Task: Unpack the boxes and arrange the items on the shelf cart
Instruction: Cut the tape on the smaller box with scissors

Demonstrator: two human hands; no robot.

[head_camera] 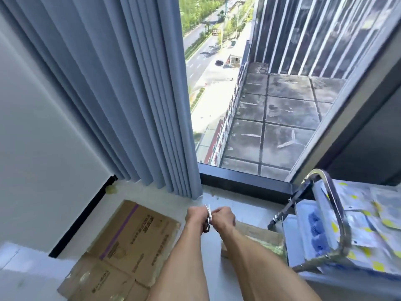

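Note:
Both my hands meet in front of me over the pale floor. My left hand (196, 215) and my right hand (224, 217) are curled round a small metal tool (208, 218), which looks like scissors or a folding cutter, its silvery tip pointing up between them. A flattened brown cardboard box (121, 253) with a purple tape stripe lies on the floor to the left. Another cardboard box (260, 237) sits behind my right forearm. The shelf cart (332, 205) with a chrome handle stands at the right, holding packets (368, 218) printed in white, yellow and blue.
Blue-grey pleated curtains (121, 94) hang at the left and centre. A tall window (249, 94) with a dark sill (243, 181) lies straight ahead. A white wall (39, 137) with a black skirting strip (82, 216) runs along the left.

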